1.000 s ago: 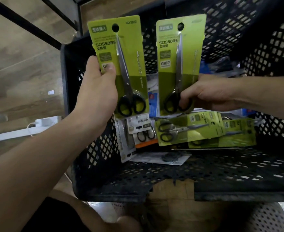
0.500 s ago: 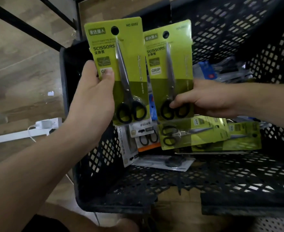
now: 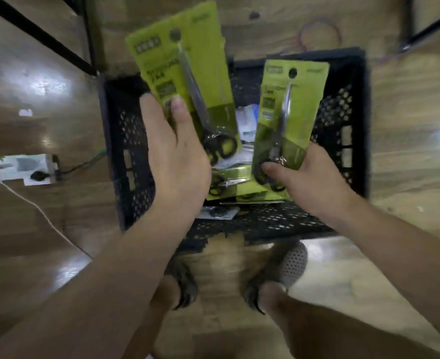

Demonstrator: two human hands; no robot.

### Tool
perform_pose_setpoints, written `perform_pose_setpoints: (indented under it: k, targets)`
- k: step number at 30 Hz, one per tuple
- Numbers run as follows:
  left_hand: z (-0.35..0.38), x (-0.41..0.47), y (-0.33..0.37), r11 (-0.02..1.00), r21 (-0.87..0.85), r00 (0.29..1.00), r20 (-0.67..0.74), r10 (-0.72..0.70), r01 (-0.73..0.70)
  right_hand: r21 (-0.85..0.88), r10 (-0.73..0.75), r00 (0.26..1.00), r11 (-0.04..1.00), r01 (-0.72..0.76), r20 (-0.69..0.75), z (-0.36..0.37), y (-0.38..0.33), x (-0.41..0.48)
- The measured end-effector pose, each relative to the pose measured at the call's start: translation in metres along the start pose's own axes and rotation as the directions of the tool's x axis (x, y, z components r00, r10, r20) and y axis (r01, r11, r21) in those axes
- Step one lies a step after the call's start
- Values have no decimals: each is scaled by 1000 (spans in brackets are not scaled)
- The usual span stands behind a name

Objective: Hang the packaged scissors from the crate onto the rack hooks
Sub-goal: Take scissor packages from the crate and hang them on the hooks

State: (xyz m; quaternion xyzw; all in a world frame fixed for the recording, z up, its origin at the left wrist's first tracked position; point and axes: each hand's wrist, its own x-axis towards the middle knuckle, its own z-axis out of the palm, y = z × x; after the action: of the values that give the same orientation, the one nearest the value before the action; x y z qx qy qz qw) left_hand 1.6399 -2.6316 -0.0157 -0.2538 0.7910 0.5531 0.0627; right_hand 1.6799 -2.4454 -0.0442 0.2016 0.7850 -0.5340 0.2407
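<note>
Holding one green scissors pack [image 3: 203,81] in your left hand [image 3: 177,156], you have the thumb pressed on its front and the fingers wrapped round its left edge, the card tilted with its hang hole uppermost. Your right hand [image 3: 312,182] pinches a second pack [image 3: 288,112] by its bottom end, at the black handles, nearly upright. Both are raised above the black crate [image 3: 125,156] on the wooden floor [image 3: 408,125], apart from each other. More green packs [image 3: 239,185] lie flat inside the crate. Beyond it, black metal bars [image 3: 32,35] cross the upper left; a white power strip [image 3: 24,167] lies left of the crate.
</note>
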Motion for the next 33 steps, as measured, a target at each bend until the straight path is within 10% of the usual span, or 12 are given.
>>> perform_pose_setpoints:
  k: [9, 18, 33]
  targets:
    - [-108, -108, 258, 970, -189, 988, -42, 150, -155, 11, 37, 980, 999, -36, -197, -94, -251, -207]
    - [-308, -186, 524, 889, -255, 925, -66, 375, -379, 214, -236, 943, 934, 287, -234, -100, -530, -389]
    - [-378, -240, 630, 776, -350, 850, -178, 495, -525, 218, -507, 773, 764, 608, -380, -139, -629, -460]
